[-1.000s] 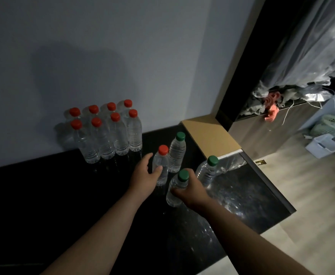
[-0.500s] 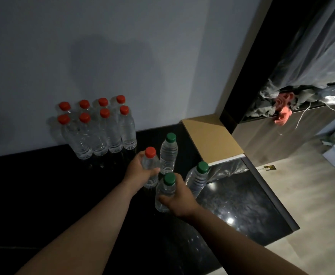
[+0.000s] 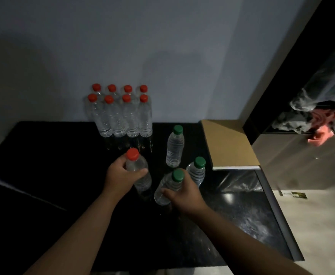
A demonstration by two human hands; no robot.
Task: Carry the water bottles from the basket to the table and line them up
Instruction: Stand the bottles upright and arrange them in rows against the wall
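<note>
So, both hands are loaded rn: left hand [image 3: 121, 176] has its fingers curled round the shoulder of a red-cap bottle [image 3: 136, 164], thumb across the front below the cap. Right hand [image 3: 185, 193] is wrapped round the middle of a green-cap bottle [image 3: 170, 183], which leans w/ its cap tipped up and to the right. Can't tell if either base is touching the black table [image 3: 63, 165] or just off it, too dark down there. Full wrap grips make sense imo, these look like thin plastic and prob slip or dent in a fingertip pinch. The red-cap block [image 3: 123, 120] sits tight against the wall [image 3: 162, 46] as a 2x4, bottles touching, so that reads as the finished line-up. I'd guess the held red one goes next to it while the greens get their own row. Loose ones: far green-cap [image 3: 175, 149] upright on its own, near green-cap [image 3: 196, 171] just behind the right hand, not far from the cardboard panel [image 3: 228, 143]. Count: 9 red caps (8 in block + 1 in hand), 3 green caps (1 in hand + 2 standing), 12 bottles total. Basket isn't in view, so no idea how many are left.
</note>
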